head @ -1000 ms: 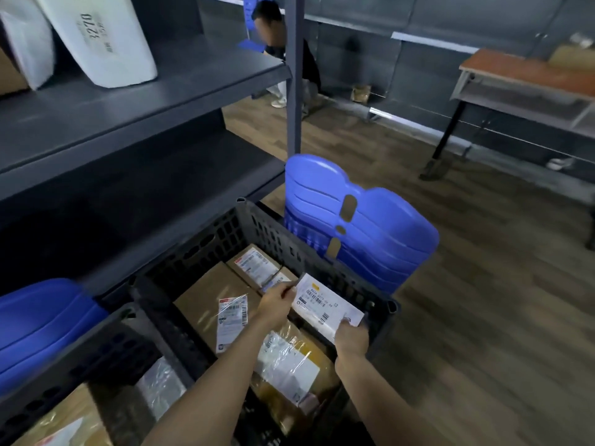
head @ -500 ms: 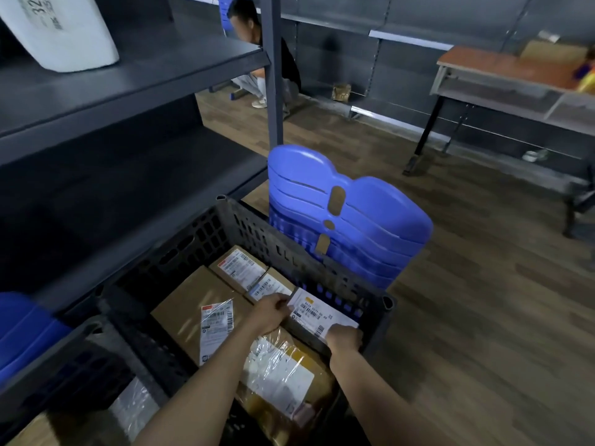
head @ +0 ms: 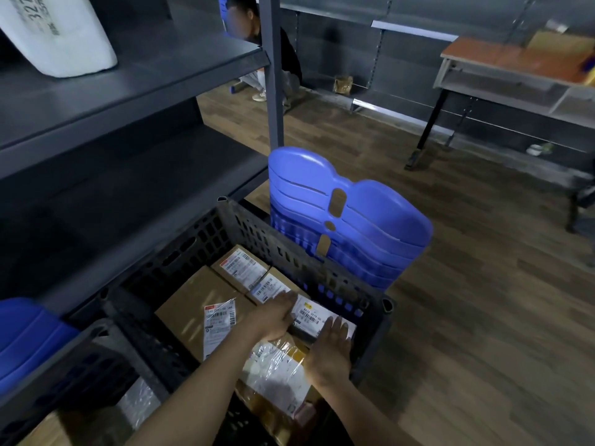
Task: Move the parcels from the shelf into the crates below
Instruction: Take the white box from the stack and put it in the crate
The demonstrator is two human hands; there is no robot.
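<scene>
Parcel (head: 317,317) pressed flat into crate (head: 370,304).
Left hand (head: 273,317), right hand (head: 331,352): fingers spread flat on it, seating it by crate's wall.

The black crate (head: 370,304) is open on top, so a hand can go in from above. Inside there is little room: brown boxes (head: 193,304) fill the left and back, a shiny wrapped parcel (head: 280,371) fills the front, and a small white-label parcel (head: 317,317) sits by the right wall. Both hands are in there too, the left hand (head: 273,317) and the right hand (head: 331,349). The shelf (head: 128,82) sticks out above the crate's left side. Blue stools (head: 347,220) stand just behind the crate. The floor (head: 483,317) to the right is open.
</scene>
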